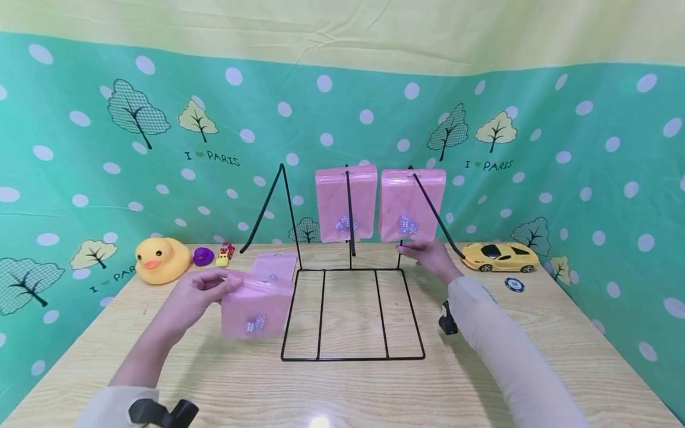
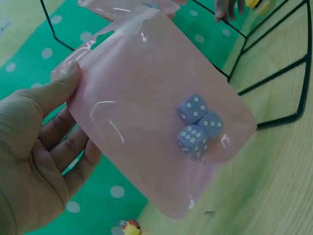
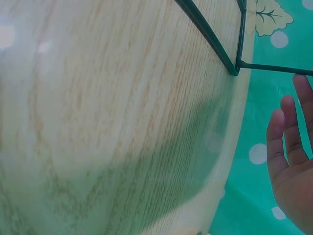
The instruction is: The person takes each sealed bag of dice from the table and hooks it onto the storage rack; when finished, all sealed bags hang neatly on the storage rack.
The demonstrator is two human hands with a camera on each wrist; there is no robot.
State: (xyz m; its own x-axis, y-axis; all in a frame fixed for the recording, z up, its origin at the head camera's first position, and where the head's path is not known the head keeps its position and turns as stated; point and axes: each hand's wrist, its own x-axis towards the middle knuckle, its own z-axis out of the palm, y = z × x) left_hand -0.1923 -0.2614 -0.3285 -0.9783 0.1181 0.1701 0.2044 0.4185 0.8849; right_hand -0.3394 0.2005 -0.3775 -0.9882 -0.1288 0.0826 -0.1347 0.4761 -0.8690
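My left hand (image 1: 200,297) pinches a pink zip bag (image 1: 257,306) at its top corner, between thumb and fingers. Three purple-grey dice (image 2: 193,125) with white dots sit in the bag's lower part, in the left wrist view. The held bag overlaps the front left part of a black wire rack (image 1: 353,359) in the head view. At the rack's right upright, my right hand (image 1: 430,258) holds the wire by its fingertips, with the other fingers (image 3: 288,132) spread loosely. Two more pink bags, one middle (image 1: 332,190) and one right (image 1: 396,193), hang on the rack's hooks.
The rack's left hook (image 1: 262,208) is bare. Behind the held bag lies another pink bag (image 1: 280,261). A yellow duck (image 1: 171,258), a small purple toy (image 1: 203,257) and a red-yellow toy (image 1: 225,254) stand left; a yellow toy car (image 1: 500,257) and a poker chip (image 1: 514,285) are right.
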